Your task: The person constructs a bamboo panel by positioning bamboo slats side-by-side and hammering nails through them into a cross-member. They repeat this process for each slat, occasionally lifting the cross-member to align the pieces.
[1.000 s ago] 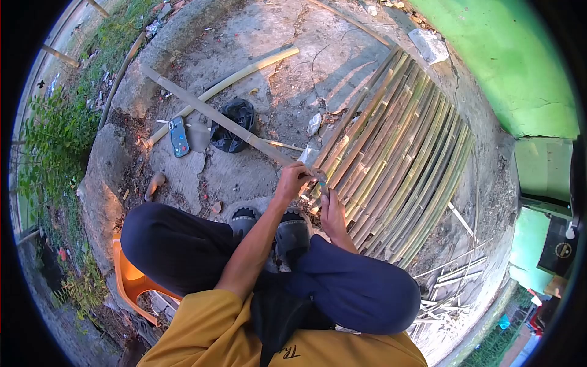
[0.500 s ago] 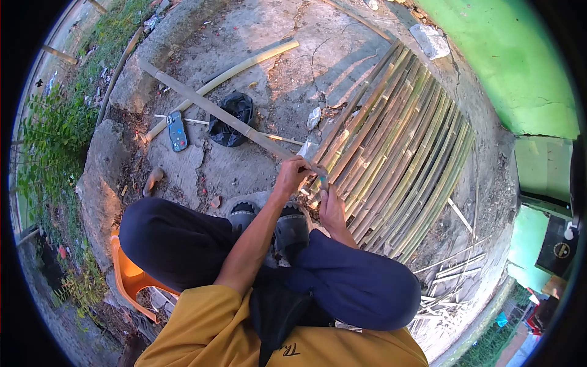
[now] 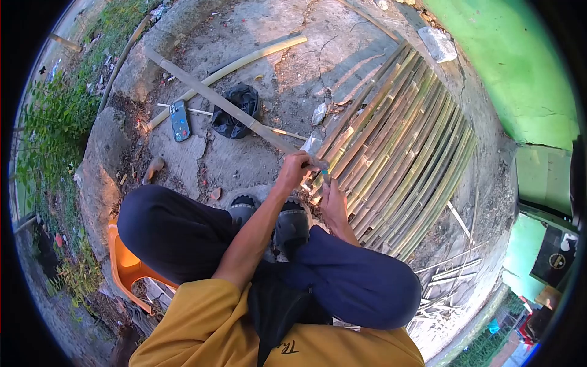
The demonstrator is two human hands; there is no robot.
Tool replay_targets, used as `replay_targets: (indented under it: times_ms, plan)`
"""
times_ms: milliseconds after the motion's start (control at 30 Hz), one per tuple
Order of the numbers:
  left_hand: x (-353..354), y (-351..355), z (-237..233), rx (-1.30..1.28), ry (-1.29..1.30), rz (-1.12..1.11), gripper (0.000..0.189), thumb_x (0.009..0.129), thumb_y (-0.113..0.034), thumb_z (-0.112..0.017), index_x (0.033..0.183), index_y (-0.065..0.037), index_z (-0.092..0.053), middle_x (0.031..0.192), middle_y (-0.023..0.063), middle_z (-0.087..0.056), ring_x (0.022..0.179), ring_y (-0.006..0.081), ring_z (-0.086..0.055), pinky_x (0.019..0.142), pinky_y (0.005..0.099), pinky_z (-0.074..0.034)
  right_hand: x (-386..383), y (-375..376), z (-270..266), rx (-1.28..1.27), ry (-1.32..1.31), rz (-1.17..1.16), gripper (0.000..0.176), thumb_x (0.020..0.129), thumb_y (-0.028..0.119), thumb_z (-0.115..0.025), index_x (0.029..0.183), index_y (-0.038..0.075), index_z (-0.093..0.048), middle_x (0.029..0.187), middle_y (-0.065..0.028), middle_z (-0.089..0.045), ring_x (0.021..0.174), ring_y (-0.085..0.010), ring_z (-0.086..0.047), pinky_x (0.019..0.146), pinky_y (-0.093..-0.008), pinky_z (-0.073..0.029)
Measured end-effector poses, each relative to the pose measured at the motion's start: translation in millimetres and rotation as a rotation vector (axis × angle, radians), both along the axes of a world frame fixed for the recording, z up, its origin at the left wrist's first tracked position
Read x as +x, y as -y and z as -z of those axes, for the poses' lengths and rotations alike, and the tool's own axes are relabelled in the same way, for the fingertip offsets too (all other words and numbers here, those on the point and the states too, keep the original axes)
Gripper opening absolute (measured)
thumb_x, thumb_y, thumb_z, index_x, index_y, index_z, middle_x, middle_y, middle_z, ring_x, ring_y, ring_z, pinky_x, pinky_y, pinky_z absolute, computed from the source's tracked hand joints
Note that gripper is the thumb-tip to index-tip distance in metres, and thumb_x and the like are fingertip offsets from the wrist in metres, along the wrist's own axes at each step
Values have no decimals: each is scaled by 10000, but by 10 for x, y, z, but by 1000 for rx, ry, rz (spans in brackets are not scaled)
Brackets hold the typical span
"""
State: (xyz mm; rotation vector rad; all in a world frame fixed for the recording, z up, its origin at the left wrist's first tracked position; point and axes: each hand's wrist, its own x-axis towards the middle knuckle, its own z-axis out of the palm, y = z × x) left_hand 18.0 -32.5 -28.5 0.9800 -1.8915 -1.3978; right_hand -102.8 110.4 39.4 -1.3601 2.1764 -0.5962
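Note:
A long split bamboo pole (image 3: 208, 93) slants from the upper left down to my hands. My left hand (image 3: 293, 171) is closed around it near its lower end, which pokes out just past my fingers. In my right hand (image 3: 334, 207) is a slim tool with a teal mark (image 3: 326, 177), gripped with its tip up by the pole's end. Its exact kind is too small to make out. Right beside both hands lies a row of bamboo slats (image 3: 391, 153).
Beyond my shoes (image 3: 290, 225) lie a black plastic bag (image 3: 237, 104), a phone (image 3: 180, 121) and a second bamboo length (image 3: 257, 58). An orange plastic chair (image 3: 127, 266) shows at left. Thin offcuts (image 3: 449, 275) litter the right, near a green wall (image 3: 507, 61).
The tool in my right hand has turned more upright and now sits at the pole's end. My left hand keeps its hold on the pole. The whole view has shifted slightly.

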Motion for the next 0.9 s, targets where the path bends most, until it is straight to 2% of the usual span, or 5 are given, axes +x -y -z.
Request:
replay_targets:
  times_ms: [133,267,433,667,900]
  plan:
    - [-25,-2,-32,43,-13,0,211,724,-51,-861,805,35,-686,760,137,-631,664,286,-628,617,379,-484,59,-3,-287,-306,84,98,274,1073,242,-480,1242,26,-478,791,-304,-672,736,-508,-677,621,-598,-516]
    - [-27,28,-17,-18,-10,4,140,752,-14,-815,808,33,-695,736,108,-606,665,236,-603,620,364,-486,41,-57,7,166,-42,26,271,1073,225,-456,1253,28,-496,788,-298,-671,755,-517,-678,625,-605,-520]
    - [-9,19,-43,59,-16,24,163,713,-6,-819,801,25,-685,768,145,-636,682,302,-640,630,396,-490,17,-17,-194,-200,81,87,213,1088,223,-452,1153,30,-517,725,-248,-647,686,-480,-670,618,-553,-497]
    - [-23,26,-25,-57,-1,7,199,729,-29,-835,812,43,-669,736,130,-604,650,269,-614,602,363,-488,56,-14,-9,105,46,67,220,1068,220,-489,1204,47,-490,765,-309,-639,731,-519,-660,622,-590,-486]
    - [-11,-9,-26,63,-4,9,233,706,-60,-869,807,30,-679,766,135,-630,677,292,-632,623,398,-486,60,-32,-169,-101,159,136,230,1071,232,-486,1185,33,-490,737,-288,-634,733,-535,-647,630,-618,-457]
